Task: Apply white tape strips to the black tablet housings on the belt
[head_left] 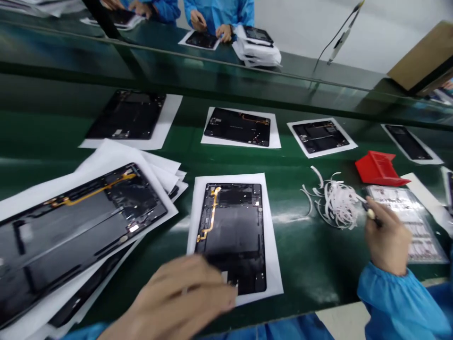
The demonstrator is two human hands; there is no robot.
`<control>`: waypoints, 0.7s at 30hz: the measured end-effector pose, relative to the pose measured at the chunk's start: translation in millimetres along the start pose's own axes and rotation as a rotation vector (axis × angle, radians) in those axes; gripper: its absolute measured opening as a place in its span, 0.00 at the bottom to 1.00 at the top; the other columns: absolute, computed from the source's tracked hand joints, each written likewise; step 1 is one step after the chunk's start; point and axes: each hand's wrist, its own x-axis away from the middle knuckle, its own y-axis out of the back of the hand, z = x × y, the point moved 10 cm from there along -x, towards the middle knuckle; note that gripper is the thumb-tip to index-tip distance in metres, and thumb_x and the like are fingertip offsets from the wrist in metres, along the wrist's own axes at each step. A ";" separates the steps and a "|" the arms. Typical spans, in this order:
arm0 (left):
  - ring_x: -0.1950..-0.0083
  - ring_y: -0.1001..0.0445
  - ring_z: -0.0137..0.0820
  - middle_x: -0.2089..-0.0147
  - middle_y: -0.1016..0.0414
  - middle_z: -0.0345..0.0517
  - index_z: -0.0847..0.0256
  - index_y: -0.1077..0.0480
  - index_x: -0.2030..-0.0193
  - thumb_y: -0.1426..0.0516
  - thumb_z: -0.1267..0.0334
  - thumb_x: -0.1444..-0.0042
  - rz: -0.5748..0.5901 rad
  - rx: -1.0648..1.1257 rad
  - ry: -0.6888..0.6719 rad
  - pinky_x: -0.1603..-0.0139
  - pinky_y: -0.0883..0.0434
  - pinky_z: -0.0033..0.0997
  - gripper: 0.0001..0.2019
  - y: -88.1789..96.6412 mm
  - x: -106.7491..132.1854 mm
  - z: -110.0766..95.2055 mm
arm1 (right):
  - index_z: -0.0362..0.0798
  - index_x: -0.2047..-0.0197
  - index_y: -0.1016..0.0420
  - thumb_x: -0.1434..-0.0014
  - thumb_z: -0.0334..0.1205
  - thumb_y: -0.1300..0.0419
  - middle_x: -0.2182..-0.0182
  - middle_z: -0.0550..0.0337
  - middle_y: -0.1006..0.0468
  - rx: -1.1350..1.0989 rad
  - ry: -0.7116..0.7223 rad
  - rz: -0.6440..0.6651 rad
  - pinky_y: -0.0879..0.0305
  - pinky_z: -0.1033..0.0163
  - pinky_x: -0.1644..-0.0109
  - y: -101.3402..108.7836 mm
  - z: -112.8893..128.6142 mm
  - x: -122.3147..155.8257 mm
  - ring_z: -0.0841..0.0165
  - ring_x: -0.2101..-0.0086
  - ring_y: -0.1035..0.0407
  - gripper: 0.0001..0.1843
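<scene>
An opened black tablet chassis (231,233) with an orange flex cable lies on a white sheet (272,245) in front of me. My left hand (177,302) rests over its near edge, fingers bent and pressed together at the lower corner; what they pinch is hidden. My right hand (385,241), in a blue sleeve, is closed on a thin dark tool (370,212) beside a clear tray of small parts (417,226). A heap of white peeled strips (336,203) lies just left of that hand.
A stack of chassis on white sheets (71,226) fills the left. More chassis on sheets (238,126) ride the green belt (311,264) behind. A red plastic bin (378,169) sits at right. Other people's hands (208,26) work across the belt.
</scene>
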 end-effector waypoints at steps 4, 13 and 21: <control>0.67 0.25 0.29 0.67 0.25 0.44 0.57 0.20 0.64 0.38 0.62 0.39 -0.004 0.142 0.044 0.65 0.25 0.26 0.05 4.6 -51.4 30.8 | 0.52 0.47 0.23 0.39 0.39 0.43 0.53 0.54 0.20 -0.349 0.095 0.175 0.28 0.53 0.49 -9.8 94.0 17.8 0.59 0.56 0.24 0.17; 0.57 0.27 0.33 0.58 0.26 0.46 0.58 0.24 0.56 0.37 0.55 0.41 -0.094 0.282 0.249 0.53 0.28 0.34 0.11 -11.5 -56.2 91.9 | 0.52 0.46 0.28 0.44 0.40 0.34 0.71 0.66 0.18 -1.090 -0.007 0.895 0.25 0.65 0.64 -104.1 252.9 46.2 0.68 0.70 0.22 0.22; 0.38 0.37 0.49 0.40 0.31 0.54 0.51 0.30 0.41 0.40 0.42 0.44 0.281 -0.326 -0.008 0.40 0.36 0.45 0.28 -54.0 45.6 49.2 | 0.48 0.69 0.20 0.46 0.40 0.32 0.69 0.61 0.16 -1.027 -0.047 0.858 0.25 0.63 0.62 -120.8 241.2 39.4 0.65 0.67 0.22 0.05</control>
